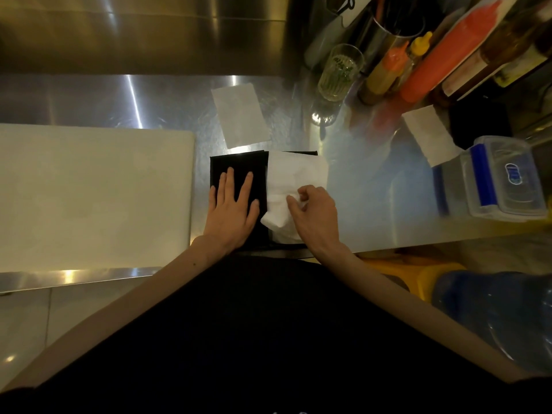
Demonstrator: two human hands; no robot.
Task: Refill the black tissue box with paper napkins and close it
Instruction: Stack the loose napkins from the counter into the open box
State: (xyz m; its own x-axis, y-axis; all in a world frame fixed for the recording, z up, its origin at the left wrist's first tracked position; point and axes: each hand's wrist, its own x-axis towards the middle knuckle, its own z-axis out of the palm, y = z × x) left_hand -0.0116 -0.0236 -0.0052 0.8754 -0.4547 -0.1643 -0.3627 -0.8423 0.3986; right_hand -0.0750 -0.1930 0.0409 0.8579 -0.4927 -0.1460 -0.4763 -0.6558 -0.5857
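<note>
The black tissue box (239, 167) lies on the steel counter near its front edge, right in front of me. My left hand (231, 207) rests flat on the box's black left half, fingers spread. White paper napkins (294, 180) cover the box's right half, rumpled and spilling over its near edge. My right hand (315, 215) pinches the napkins near their lower part with thumb and fingers. A single flat napkin (240, 115) lies on the counter just behind the box.
A white cutting board (89, 195) fills the counter to the left. At the back right stand a glass (339, 74), sauce bottles (442, 55) and another napkin (428, 134). A clear plastic container with blue clips (501, 180) sits at the right.
</note>
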